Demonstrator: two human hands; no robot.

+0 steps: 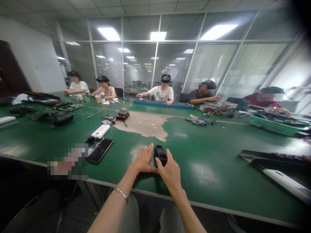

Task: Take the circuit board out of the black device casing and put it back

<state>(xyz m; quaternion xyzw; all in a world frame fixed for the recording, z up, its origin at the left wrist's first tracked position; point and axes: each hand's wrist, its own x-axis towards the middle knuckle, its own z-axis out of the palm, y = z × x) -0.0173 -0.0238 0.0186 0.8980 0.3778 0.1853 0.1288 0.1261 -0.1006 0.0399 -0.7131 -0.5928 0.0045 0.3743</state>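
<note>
A small black rectangular device (159, 152) stands on the green table (194, 145) near its front edge, with openings on its upper face. My right hand (168, 168) grips it from the right, thumb on the near side and fingers along the right side. To the left of the device, my left hand (145, 160) rests with fingers spread and thumb stretched toward the device's near end; it holds nothing. A silver bracelet (120, 194) is on my left wrist.
A black phone (100, 150) and a white power bank (100, 131) lie left of my hands. Dark long parts (279, 161) sit at the right. Further back are a green basket (269, 124), a blue bar (165, 104) and several seated people.
</note>
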